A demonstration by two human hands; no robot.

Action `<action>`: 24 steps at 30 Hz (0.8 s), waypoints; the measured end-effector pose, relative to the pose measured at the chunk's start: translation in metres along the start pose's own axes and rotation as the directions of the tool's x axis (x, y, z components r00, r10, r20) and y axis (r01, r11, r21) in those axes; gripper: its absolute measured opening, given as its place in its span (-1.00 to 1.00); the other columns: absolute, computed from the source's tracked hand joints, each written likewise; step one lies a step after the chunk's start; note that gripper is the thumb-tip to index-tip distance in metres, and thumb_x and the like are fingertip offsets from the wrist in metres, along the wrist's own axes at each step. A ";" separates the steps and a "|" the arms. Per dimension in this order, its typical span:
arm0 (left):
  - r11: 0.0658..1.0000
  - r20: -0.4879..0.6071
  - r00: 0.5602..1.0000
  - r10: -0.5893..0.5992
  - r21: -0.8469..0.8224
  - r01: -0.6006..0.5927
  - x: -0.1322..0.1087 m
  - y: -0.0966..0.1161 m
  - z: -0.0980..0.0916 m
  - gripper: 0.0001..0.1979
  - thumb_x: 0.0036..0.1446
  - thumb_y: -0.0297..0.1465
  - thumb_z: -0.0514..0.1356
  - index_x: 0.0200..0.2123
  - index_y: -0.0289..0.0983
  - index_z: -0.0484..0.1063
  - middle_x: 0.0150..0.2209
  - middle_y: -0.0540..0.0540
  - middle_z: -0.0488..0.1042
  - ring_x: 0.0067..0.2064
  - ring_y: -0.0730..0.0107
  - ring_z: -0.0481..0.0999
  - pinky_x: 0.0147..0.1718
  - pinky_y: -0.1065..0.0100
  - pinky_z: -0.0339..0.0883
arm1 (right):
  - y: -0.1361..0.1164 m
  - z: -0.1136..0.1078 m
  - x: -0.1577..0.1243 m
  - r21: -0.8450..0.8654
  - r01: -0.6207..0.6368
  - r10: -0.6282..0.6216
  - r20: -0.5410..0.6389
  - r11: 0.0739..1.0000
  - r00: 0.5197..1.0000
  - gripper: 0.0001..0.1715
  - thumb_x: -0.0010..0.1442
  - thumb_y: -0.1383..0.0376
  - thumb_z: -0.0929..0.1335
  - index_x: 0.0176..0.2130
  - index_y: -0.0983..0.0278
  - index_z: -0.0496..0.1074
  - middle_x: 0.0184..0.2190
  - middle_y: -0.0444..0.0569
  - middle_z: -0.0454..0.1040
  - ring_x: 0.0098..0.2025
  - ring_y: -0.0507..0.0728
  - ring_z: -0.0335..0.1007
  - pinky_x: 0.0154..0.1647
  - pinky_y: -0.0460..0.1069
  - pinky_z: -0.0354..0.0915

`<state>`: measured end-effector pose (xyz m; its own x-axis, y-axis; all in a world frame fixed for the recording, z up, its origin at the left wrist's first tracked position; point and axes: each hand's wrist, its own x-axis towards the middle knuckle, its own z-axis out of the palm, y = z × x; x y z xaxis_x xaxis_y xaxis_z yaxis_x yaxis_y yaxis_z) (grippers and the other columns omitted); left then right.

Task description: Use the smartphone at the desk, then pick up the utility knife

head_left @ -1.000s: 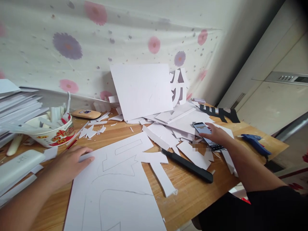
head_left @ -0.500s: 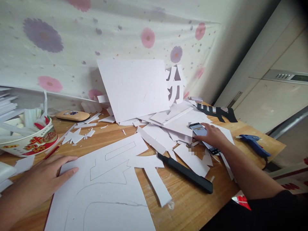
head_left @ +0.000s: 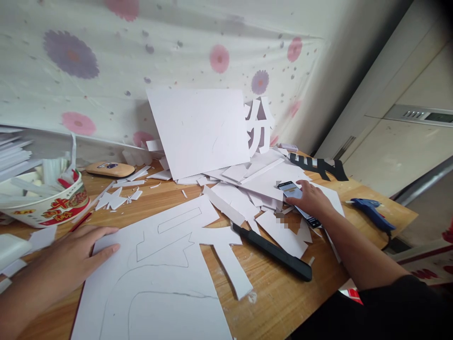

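My left hand lies flat with fingers stretched out on the left edge of a large white foam sheet marked with pencil outlines and partly cut. My right hand rests on a phone that lies on white offcuts at the right of the table, fingers curled over its lower part. A black utility knife lies on the wood between the two hands, untouched.
White foam scraps are heaped at the back, with a big white board leaning on the flowered wall cloth. A red-and-white bowl of strips stands at left. A blue glue gun and a black cut-out lie at right.
The view has shifted a little to the right and then steadied. My left hand stays on the sheet and my right hand stays on the phone.
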<state>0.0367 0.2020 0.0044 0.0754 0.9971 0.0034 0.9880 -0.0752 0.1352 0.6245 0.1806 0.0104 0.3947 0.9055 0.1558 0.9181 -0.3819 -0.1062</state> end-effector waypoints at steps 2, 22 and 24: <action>1.000 0.005 1.000 -0.001 -0.001 0.001 0.000 0.001 -0.001 -0.40 -0.01 0.05 -0.07 -0.05 -0.12 0.48 0.11 -0.12 0.49 0.18 -0.02 0.42 0.11 0.11 0.27 | -0.001 -0.001 -0.001 0.000 -0.004 0.004 0.007 1.000 1.000 -0.17 0.10 -0.05 0.36 0.21 0.34 0.21 0.14 0.25 0.41 0.17 0.42 0.33 0.14 0.19 0.25; 0.997 0.075 0.997 0.023 0.066 -0.028 0.002 -0.008 0.002 -0.28 0.09 0.02 -0.13 0.12 -0.26 0.45 0.18 -0.17 0.42 0.21 -0.01 0.37 0.16 0.09 0.20 | -0.006 0.000 -0.004 -0.039 -0.021 0.021 -0.002 0.999 1.000 -0.21 0.15 -0.02 0.34 0.22 0.34 0.21 0.09 0.25 0.43 0.14 0.42 0.34 0.12 0.17 0.24; 0.998 0.076 0.997 0.008 0.063 -0.013 0.001 -0.003 0.000 -0.24 0.07 0.03 -0.16 0.13 -0.29 0.44 0.18 -0.19 0.41 0.20 0.00 0.37 0.17 0.08 0.19 | -0.005 0.000 -0.004 -0.044 -0.021 0.021 -0.004 0.999 1.000 -0.21 0.15 -0.02 0.34 0.22 0.33 0.22 0.08 0.24 0.43 0.14 0.41 0.34 0.13 0.16 0.24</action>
<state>0.0336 0.2028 0.0038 0.0937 0.9931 -0.0706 0.9934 -0.0886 0.0726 0.6180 0.1793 0.0101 0.4136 0.8968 0.1571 0.9104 -0.4083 -0.0664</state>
